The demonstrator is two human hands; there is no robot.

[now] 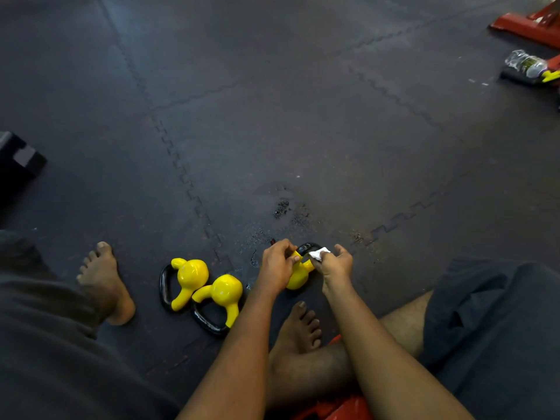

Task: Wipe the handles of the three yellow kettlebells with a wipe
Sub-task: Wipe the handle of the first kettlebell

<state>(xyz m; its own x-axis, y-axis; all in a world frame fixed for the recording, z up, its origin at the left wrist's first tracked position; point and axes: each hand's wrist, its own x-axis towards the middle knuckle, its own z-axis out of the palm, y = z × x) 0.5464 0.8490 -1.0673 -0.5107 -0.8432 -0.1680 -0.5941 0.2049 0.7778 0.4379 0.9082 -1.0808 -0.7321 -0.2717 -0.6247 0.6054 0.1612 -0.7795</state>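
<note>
Three small yellow kettlebells with black handles are on the dark mat in front of me. Two lie on their sides: the left kettlebell (188, 279) and the middle kettlebell (225, 295). The right kettlebell (298, 275) is between my hands, its black handle (306, 247) pointing away from me. My left hand (277, 264) grips it by the yellow neck. My right hand (332, 264) pinches a crumpled white wipe (318, 254) against the right end of that handle. My hands hide much of this kettlebell.
My bare feet (104, 281) and legs flank the kettlebells. A black box (19, 157) sits at the left edge. Far right are a red equipment base (528, 24) and a plastic water bottle (525, 63). Wet spots (281, 207) mark the mat beyond my hands.
</note>
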